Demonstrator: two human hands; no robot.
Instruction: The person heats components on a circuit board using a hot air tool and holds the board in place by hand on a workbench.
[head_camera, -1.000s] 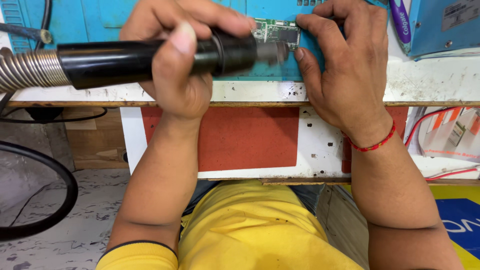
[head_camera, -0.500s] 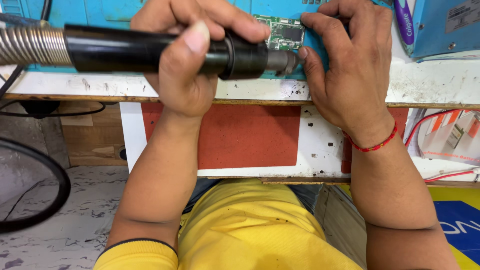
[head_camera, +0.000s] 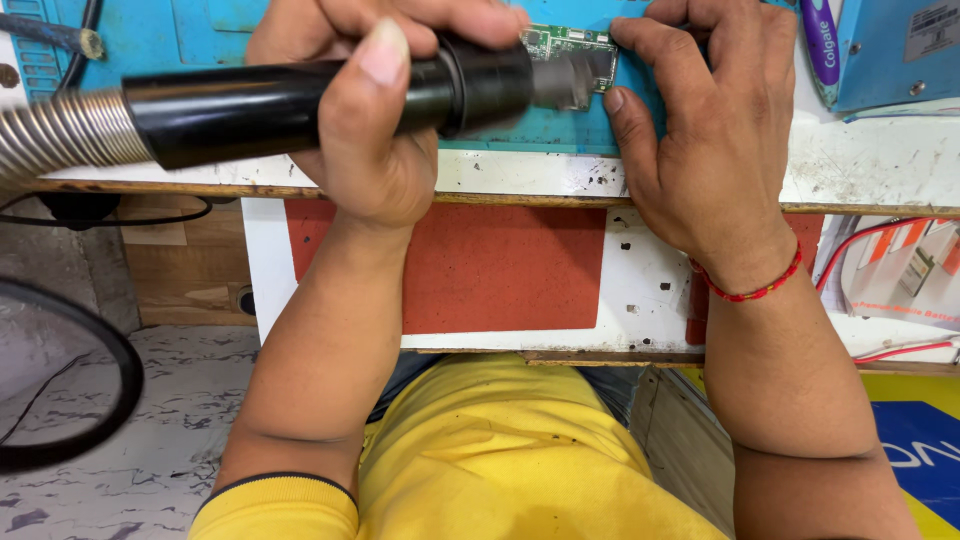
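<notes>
Tool: black hot-air handpiece (head_camera: 300, 100), stiff and light, ribbed metal hose trailing left.
Left hand (head_camera: 375, 120): wrapped tight round its barrel — the sensible grip.
Board: small green circuit board (head_camera: 565, 45) on blue mat (head_camera: 210, 30), thin, likely fragile.
Right hand (head_camera: 700, 130): fingertips pressing the board's edge — not closed around it.

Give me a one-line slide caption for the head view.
Left hand aims a black hot-air wand at a small green circuit board steadied by the right hand on a blue mat.

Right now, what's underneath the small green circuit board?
The green circuit board lies on a blue work mat. The hot-air tool's nozzle and the right hand cover its lower edge and right end, hiding the mat there.
</notes>
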